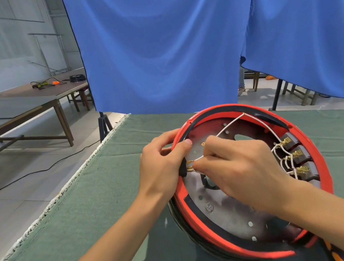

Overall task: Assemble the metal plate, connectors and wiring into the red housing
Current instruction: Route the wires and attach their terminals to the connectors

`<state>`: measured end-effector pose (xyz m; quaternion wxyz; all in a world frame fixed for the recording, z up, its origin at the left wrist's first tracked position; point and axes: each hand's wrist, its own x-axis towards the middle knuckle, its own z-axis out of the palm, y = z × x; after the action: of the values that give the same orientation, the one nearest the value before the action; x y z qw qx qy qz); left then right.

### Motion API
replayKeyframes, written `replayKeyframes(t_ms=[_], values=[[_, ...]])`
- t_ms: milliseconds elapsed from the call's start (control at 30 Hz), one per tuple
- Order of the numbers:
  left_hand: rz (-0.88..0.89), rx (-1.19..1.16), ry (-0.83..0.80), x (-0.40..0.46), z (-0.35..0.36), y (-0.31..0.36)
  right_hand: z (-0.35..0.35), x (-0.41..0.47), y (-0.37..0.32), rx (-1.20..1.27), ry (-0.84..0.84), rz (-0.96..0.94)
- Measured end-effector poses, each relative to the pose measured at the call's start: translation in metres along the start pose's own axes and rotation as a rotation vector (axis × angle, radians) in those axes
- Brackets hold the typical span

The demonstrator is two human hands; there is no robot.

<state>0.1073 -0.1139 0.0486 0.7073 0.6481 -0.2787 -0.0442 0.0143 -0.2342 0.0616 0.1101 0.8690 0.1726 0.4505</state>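
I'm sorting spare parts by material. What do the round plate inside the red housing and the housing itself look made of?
The round plate looks like bare metal: dull grey, matte, with punched holes and a stamped mark. The red housing looks like moulded plastic: even red colour, smooth, slightly glossy rim. The black strip along its inner edge may be rubber or foam; the view cannot settle which.

Red housing (pixel 203 232): one. Metal plate (pixel 229 217): one. Right-side connectors (pixel 296 155): three. Hands: two.

Blue fabric curtain (pixel 165 42) hangs behind green felt-covered table (pixel 109 194); long brown wooden tables (pixel 20 111) at left, pale tiled floor (pixel 29 172) w/ black cable (pixel 39 171).
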Motion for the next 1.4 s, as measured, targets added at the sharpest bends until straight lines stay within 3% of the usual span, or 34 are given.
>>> replayKeyframes(t_ms=[233,400,533,833,1167,1400], values=[[-0.001,-0.017,-0.015,0.0,0.002,0.006,-0.015,-0.003,0.001,0.321,-0.166,0.333],[0.007,-0.034,0.029,-0.001,0.003,0.006,-0.023,0.0,-0.003,0.688,-0.165,0.829],[0.03,-0.035,0.073,-0.002,0.005,0.002,-0.026,0.014,0.007,0.963,-0.406,1.152],[0.077,0.001,0.189,-0.006,0.004,0.002,-0.027,0.036,0.015,0.982,-0.773,1.215],[0.072,-0.045,0.208,-0.002,-0.001,-0.003,-0.015,0.042,0.013,1.124,-0.795,1.204],[0.056,-0.079,0.206,0.001,-0.003,-0.009,-0.005,0.042,0.009,1.109,-0.716,1.191]])
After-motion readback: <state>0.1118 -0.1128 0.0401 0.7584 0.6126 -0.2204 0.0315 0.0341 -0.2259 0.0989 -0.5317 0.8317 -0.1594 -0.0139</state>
